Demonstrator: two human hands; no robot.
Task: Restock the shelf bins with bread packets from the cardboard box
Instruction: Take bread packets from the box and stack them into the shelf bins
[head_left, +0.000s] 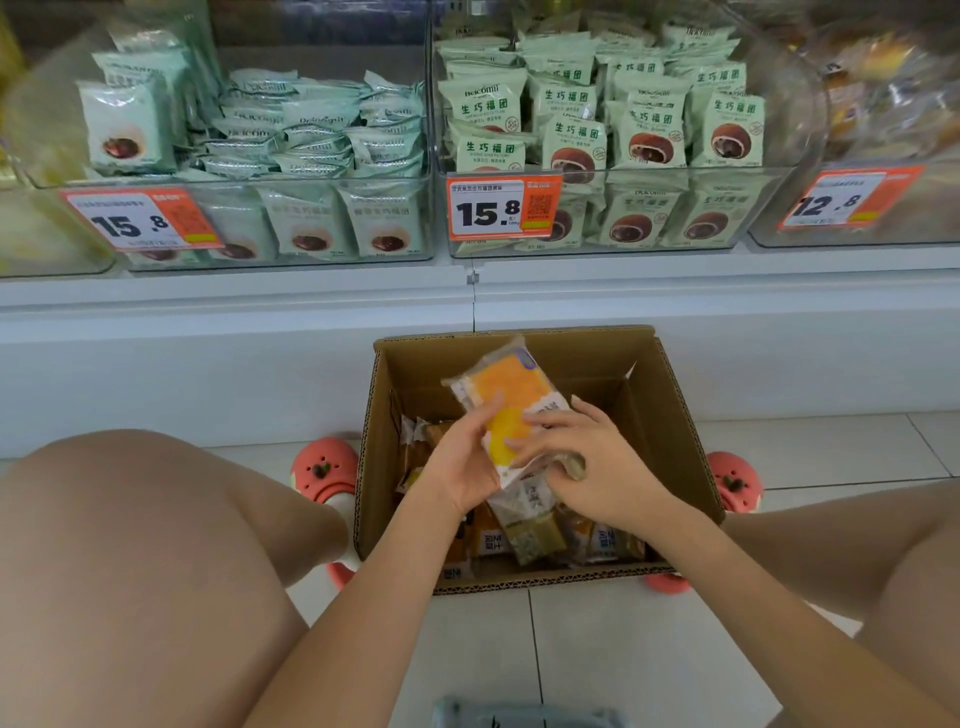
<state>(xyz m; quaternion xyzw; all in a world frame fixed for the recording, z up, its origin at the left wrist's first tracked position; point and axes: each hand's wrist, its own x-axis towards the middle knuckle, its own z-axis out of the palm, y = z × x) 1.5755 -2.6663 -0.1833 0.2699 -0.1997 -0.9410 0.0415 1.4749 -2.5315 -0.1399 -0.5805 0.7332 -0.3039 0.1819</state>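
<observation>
We see the cardboard box (670, 415) on the floor between our knees, before the shelf — bread packets (540, 535) lie in it. Above, three shelf bins (332, 218) stand side by side, price tags (503, 208) on their fronts.

Your cardboard box (524, 358) sits open on the floor at 6 o'clock below the shelf bins (332, 218), its flaps up. A yellow bread packet (506, 395) in clear wrap is tilted toward 11 o'clock above the box. More bread packets (535, 535) lie jumbled at the box's bottom, some tan, some orange.
</observation>
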